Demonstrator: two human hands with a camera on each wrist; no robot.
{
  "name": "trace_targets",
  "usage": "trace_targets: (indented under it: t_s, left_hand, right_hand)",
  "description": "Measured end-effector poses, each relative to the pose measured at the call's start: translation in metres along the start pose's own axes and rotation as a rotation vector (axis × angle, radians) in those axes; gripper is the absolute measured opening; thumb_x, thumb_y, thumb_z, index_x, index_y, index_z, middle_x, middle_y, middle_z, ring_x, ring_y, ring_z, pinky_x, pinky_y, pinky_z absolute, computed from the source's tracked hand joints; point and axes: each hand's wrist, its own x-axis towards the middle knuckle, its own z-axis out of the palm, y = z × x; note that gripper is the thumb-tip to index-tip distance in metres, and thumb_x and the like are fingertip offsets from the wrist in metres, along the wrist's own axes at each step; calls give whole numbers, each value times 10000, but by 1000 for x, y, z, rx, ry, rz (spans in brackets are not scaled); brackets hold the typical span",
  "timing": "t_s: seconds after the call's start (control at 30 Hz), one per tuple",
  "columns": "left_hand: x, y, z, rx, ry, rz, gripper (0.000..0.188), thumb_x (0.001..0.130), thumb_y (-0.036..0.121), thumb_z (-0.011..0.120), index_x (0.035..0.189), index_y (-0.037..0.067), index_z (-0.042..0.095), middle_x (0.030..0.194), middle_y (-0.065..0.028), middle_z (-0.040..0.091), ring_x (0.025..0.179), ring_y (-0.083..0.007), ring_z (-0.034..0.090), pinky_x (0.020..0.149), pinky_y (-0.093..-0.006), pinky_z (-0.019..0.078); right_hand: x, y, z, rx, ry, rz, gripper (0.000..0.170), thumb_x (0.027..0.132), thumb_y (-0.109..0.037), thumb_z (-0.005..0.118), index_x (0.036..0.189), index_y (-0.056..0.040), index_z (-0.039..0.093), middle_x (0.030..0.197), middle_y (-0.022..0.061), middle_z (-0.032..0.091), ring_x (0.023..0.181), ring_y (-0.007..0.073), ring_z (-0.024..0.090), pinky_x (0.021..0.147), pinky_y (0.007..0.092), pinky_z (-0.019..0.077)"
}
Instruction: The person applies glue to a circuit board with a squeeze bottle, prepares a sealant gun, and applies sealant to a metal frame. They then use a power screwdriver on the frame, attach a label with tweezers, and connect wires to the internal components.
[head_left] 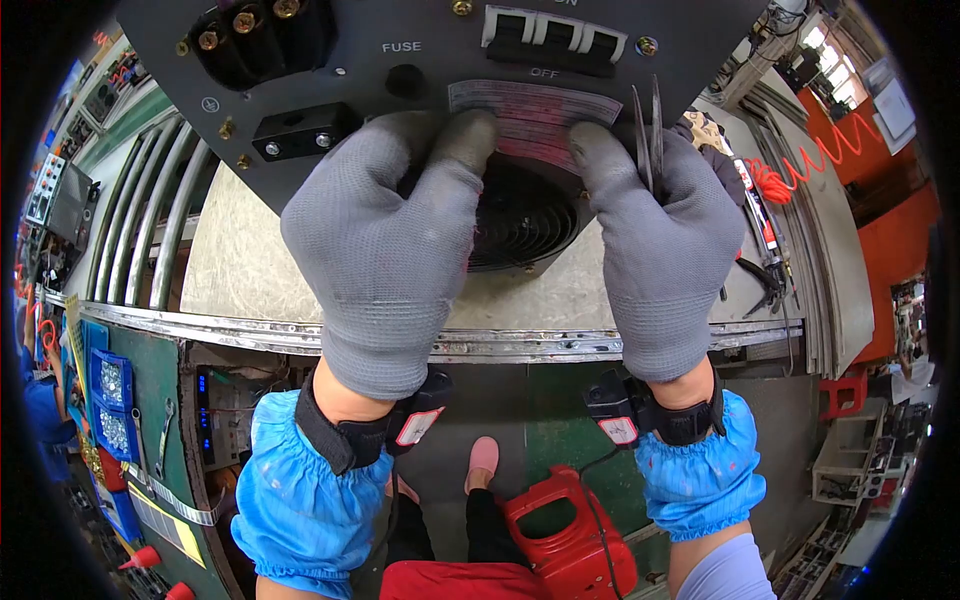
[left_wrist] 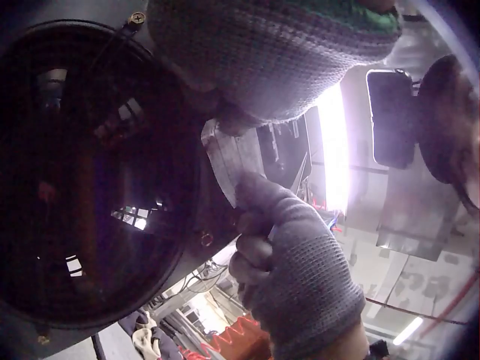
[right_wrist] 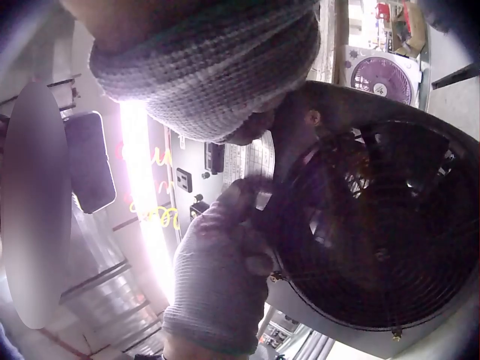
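Note:
A wide printed label (head_left: pixel 545 112), pinkish in the head view and slightly bowed, lies close over the dark metal panel (head_left: pixel 360 30). My gloved left hand (head_left: pixel 385 240) pinches its left end, the thumb on its near face. At the other end, my gloved right hand (head_left: pixel 670 240) holds the label between thumb and curled fingers. Metal tweezers (head_left: pixel 650 145) stick up from that same right hand, points away from me. Just below the label is a round fan grille (head_left: pixel 525 225). Both wrist views show the label (left_wrist: pixel 234 157) spanning the two hands.
Breaker switches (head_left: pixel 555 42) and a terminal block (head_left: pixel 305 132) are mounted on the panel. Metal tubes (head_left: pixel 150 215) lie left on the bench. Pliers (head_left: pixel 768 285) and a red coiled hose (head_left: pixel 770 182) are at right. A red stool (head_left: pixel 570 535) stands below.

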Motion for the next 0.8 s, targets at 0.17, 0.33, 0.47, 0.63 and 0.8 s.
trace_targets:
  t_s: [0.17, 0.33, 0.47, 0.63, 0.8]
  left_hand:
    - [1, -4, 3, -10, 14, 37, 170, 794, 151, 781, 803, -2, 708, 660, -118, 637, 575, -175, 577, 567, -299, 457]
    - [1, 2, -2, 82, -53, 23, 162, 844, 118, 754, 967, 14, 745, 779, -48, 711, 699, -79, 576, 665, -244, 468]
    - [1, 2, 0, 64, -36, 10, 177, 841, 140, 763, 968, 19, 741, 788, -62, 716, 714, -89, 588, 682, -255, 477]
    - [0, -4, -1, 192, -43, -2, 202, 821, 188, 769, 878, 6, 705, 732, -109, 676, 628, -165, 600, 615, -292, 474]
    - [-26, -16, -16, -239, -193, -532, 305, 844, 240, 733, 1030, 6, 674, 849, -113, 692, 729, -207, 642, 703, -314, 498]
  right_hand:
    - [1, 3, 0, -21, -2, -24, 183, 875, -167, 740, 951, -1, 736, 726, -29, 630, 662, 44, 485, 603, 222, 397]
    - [1, -5, -1, -53, -15, 36, 191, 866, -168, 746, 954, 1, 736, 715, -26, 625, 658, 49, 486, 599, 227, 400]
    - [0, -8, -2, -108, -19, 44, 195, 863, -164, 745, 955, 8, 734, 732, -14, 631, 660, 59, 497, 604, 230, 405]
    - [-1, -3, 0, -151, 15, -2, 189, 873, -172, 714, 924, 10, 714, 705, 41, 643, 610, 103, 561, 587, 260, 453]
    - [-14, 18, -19, 125, 205, 246, 223, 942, -182, 626, 1097, -27, 671, 852, 42, 674, 615, 74, 561, 540, 224, 432]
